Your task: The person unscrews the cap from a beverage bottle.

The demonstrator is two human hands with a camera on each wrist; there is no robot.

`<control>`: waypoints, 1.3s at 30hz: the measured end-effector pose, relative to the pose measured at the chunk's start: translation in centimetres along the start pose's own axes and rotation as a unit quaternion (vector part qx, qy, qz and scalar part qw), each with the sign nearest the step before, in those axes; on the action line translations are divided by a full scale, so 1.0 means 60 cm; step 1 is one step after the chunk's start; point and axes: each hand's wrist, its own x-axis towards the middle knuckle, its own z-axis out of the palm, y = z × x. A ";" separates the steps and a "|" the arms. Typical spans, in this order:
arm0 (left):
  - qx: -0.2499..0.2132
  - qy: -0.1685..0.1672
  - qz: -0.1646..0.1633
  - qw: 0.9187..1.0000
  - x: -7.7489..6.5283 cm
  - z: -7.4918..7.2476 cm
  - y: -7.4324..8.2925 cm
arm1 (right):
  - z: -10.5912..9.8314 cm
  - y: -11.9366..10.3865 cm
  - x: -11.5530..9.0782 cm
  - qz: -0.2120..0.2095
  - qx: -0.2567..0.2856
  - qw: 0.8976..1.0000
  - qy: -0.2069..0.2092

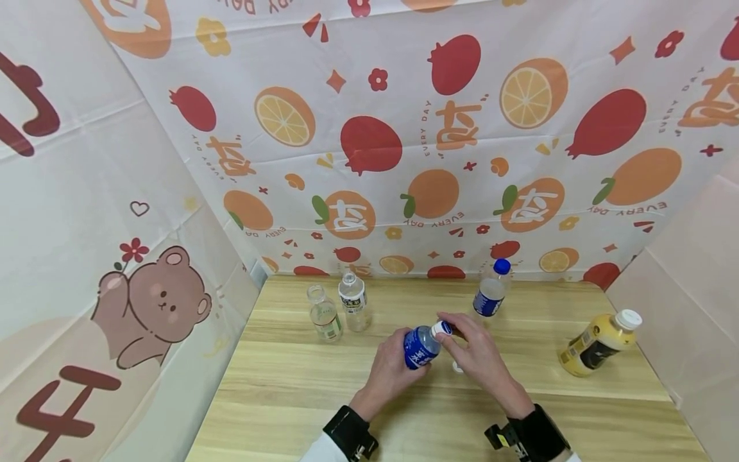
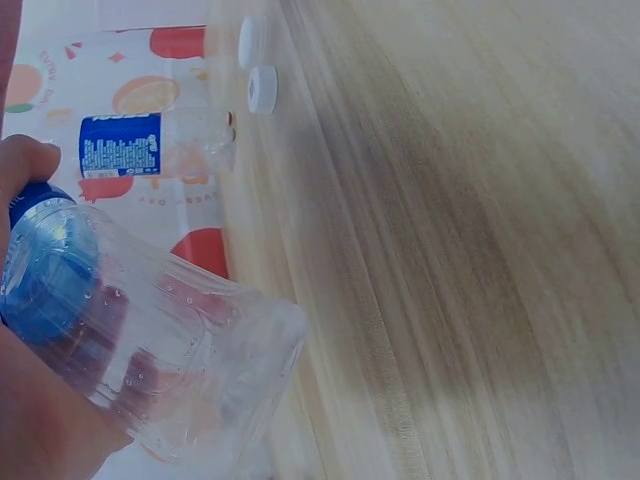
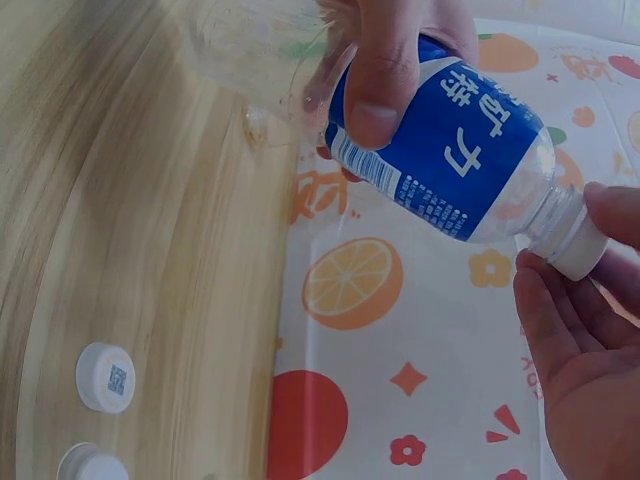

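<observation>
My left hand grips a clear plastic bottle with a blue label round its middle. The bottle is tilted, its neck toward my right hand. On the neck sits a white cap, and the right thumb and fingers pinch it from both sides. In the left wrist view the bottle's clear lower part points away from the left palm, with droplets on its wall. Two loose white caps lie on the wooden table; the right wrist view shows one cap with a square code printed on top.
Two uncapped clear bottles, one with a pale label and one with a dark-and-white label, stand at the back left. Behind my right hand stands a blue-capped bottle. A yellow bottle with a white cap stands at the right. Printed cloth hangs behind the table.
</observation>
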 end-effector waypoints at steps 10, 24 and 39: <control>0.075 0.043 0.021 0.996 0.002 0.002 -0.009 | 0.006 -0.009 0.001 0.111 -0.012 0.993 0.042; 0.106 0.047 0.022 0.993 0.008 -0.002 -0.010 | 0.007 -0.018 0.008 0.113 -0.047 0.992 0.033; 0.096 0.037 0.030 0.994 0.004 -0.002 -0.016 | 0.006 -0.007 0.003 0.062 -0.008 0.998 0.007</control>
